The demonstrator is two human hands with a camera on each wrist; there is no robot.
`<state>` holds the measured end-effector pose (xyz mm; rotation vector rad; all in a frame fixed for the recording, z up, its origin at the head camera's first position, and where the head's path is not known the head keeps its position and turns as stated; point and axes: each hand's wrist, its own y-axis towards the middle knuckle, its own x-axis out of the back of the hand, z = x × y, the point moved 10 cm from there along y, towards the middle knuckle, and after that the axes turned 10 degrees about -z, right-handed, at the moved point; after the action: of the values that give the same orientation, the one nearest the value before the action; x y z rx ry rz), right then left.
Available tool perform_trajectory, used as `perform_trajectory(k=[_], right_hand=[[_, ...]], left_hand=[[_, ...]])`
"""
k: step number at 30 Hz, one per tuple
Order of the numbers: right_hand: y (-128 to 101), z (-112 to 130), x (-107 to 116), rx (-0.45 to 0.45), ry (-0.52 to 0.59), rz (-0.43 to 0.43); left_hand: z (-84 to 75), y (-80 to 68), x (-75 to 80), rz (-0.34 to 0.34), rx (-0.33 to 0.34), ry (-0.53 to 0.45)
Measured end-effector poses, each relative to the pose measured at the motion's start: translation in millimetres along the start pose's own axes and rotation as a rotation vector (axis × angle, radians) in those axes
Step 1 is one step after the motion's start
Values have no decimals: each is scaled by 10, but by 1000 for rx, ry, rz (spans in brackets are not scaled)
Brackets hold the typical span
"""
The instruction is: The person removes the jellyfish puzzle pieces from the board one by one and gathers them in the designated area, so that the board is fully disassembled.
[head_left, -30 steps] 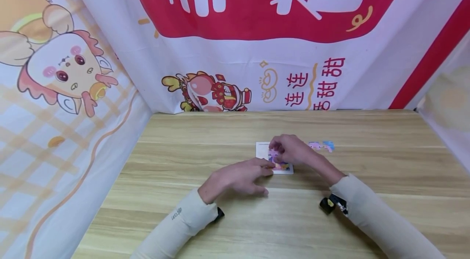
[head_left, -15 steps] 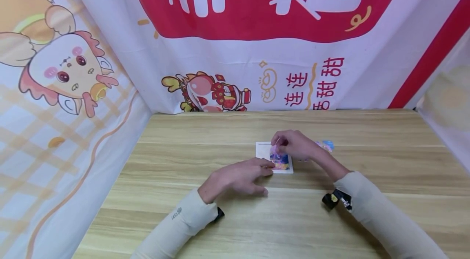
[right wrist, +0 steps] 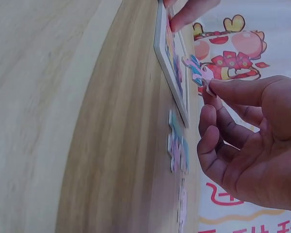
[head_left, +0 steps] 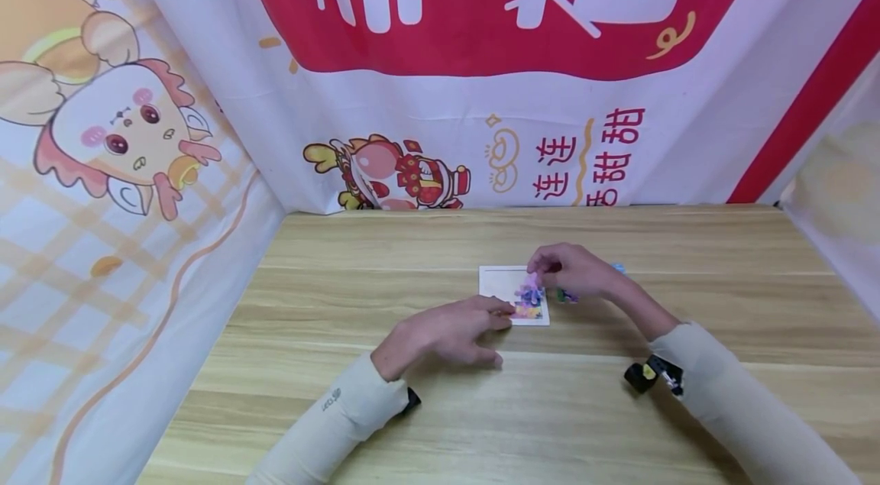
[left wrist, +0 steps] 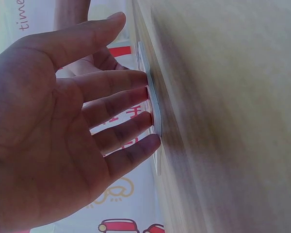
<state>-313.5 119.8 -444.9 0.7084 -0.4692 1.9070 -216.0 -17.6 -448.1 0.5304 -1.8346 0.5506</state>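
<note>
The right hand (head_left: 574, 271) pinches a thin, light, seemingly stiff jigsaw piece (right wrist: 202, 74) by its edge above the white puzzle tray (head_left: 496, 282), which the left hand's (head_left: 447, 332) straight fingertips (left wrist: 146, 119) steady on the wooden table (head_left: 412, 409).

Puzzle tray (head_left: 496, 282) lies mid-table (head_left: 412, 416), ahead of us. Our left hand (head_left: 447, 332) rests at its near-left edge; our right hand (head_left: 574, 271) sits over its right side. Loose pieces (right wrist: 177, 148) lie just right of the tray. Banner (head_left: 481, 88) hangs behind.
</note>
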Motion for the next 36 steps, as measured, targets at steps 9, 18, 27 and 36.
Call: perform_trajectory(k=[9,18,27,36], right_hand=[[-74,-55,94,9,38,10],[-147,-154,169,-14,56,35],[-190,-280,243,-51,61,40],[-219,-328,279,-56,47,47]], left_hand=[[11,2,-12,8,3,-5],[14,-4,-16,12,6,-7],[19,-3,-23,15,18,-22],[33,-8,-35,22,35,-39]])
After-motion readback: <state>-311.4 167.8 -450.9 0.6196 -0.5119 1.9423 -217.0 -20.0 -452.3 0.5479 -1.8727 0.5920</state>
